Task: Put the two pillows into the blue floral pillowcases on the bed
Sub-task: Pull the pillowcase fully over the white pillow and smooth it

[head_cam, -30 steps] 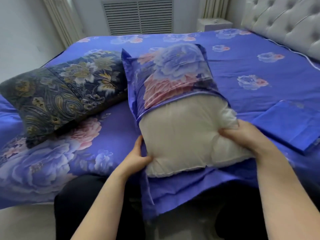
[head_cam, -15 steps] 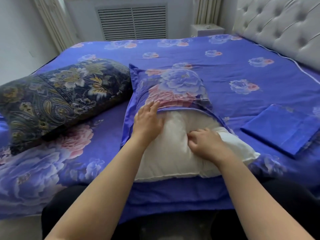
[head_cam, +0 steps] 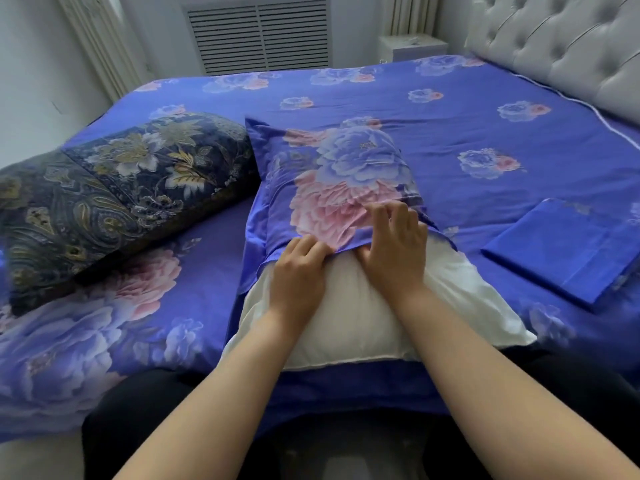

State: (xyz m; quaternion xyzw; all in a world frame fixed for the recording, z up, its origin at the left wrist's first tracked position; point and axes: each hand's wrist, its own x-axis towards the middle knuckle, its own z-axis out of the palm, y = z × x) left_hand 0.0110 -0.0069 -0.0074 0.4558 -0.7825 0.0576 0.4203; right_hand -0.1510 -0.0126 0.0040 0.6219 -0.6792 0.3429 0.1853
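First white pillow [head_cam: 363,317] half inside blue floral pillowcase [head_cam: 332,188]; left hand [head_cam: 299,271] and right hand [head_cam: 394,251] pinch its open hem. Next: draw hem toward bed's near edge.

White pillow [head_cam: 363,320], blue pillowcase [head_cam: 332,181] with pink and lilac peonies. Second pillow [head_cam: 114,199]: navy, gold paisley florals.

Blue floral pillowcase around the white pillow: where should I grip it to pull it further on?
Pinch the open hem of the blue floral pillowcase from the near side, at both outer corners; the white pillow protrudes toward you there.
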